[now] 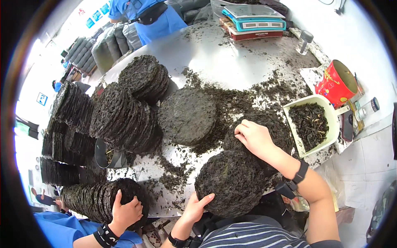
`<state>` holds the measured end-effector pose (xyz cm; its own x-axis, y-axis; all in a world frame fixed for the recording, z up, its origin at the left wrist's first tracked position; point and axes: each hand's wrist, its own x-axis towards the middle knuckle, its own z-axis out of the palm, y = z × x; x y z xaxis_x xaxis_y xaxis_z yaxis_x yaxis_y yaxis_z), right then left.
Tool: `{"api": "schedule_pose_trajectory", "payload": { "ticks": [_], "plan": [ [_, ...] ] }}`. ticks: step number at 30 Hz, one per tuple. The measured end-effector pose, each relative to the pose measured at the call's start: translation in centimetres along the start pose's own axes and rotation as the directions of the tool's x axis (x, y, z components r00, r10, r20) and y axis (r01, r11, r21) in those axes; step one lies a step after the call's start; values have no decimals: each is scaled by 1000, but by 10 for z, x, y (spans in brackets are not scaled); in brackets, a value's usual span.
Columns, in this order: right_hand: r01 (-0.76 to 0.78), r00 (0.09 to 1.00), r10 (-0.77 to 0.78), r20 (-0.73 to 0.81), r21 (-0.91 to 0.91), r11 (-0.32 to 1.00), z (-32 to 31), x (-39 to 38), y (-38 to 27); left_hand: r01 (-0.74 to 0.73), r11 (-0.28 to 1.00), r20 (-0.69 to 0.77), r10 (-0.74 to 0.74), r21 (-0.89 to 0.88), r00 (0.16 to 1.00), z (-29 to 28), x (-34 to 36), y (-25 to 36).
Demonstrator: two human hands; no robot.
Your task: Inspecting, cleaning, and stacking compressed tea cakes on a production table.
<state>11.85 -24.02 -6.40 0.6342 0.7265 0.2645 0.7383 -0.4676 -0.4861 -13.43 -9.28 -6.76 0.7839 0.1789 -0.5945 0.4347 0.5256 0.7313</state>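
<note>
My left hand [196, 208] grips the near edge of a round, dark cake of dried seaweed [231, 182], thumb on top. That cake is tilted over the table's near edge. My right hand [257, 138] is closed, its fingertips pinched together over a second seaweed cake [275, 128] lying just beyond. Whatever the fingertips hold, if anything, is too small to make out. A third, greyer seaweed cake [188, 115] lies flat to the left. At the lower left, a co-worker's hand [126, 208] rests on the end of a stack of seaweed cakes [93, 200] lying on its side.
Stacks of seaweed cakes [120, 118] crowd the left of the metal table [223, 66], around a grey bowl [100, 155]. Dark flakes litter its surface. On the right are a pale dustpan [331, 120] of scraps and a red bucket [331, 89]; a blue scale [254, 25] stands far back.
</note>
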Motion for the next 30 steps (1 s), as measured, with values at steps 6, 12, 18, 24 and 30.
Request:
{"api": "schedule_pose_trajectory", "payload": {
  "ticks": [6, 12, 18, 24, 30],
  "plan": [
    [-155, 982, 114, 148, 308, 938, -14, 3, 8, 90, 994, -2, -90, -59, 996, -8, 3, 5],
    [-242, 770, 591, -242, 746, 621, -58, -49, 65, -52, 965, 55, 68, -257, 996, 21, 39, 27],
    [-281, 668, 741, -76, 895, 345, -22, -94, 93, -565, 825, 12, 565, 14, 825, 63, 130, 16],
    [-211, 663, 716, 220, 972, -103, -11, -79, 61, -580, 797, 33, 584, 166, 811, 91, 129, 20],
    [-166, 603, 742, -293, 863, 477, -26, -83, 64, -466, 878, -69, 475, 114, 878, 43, 114, 1]
  ]
}}
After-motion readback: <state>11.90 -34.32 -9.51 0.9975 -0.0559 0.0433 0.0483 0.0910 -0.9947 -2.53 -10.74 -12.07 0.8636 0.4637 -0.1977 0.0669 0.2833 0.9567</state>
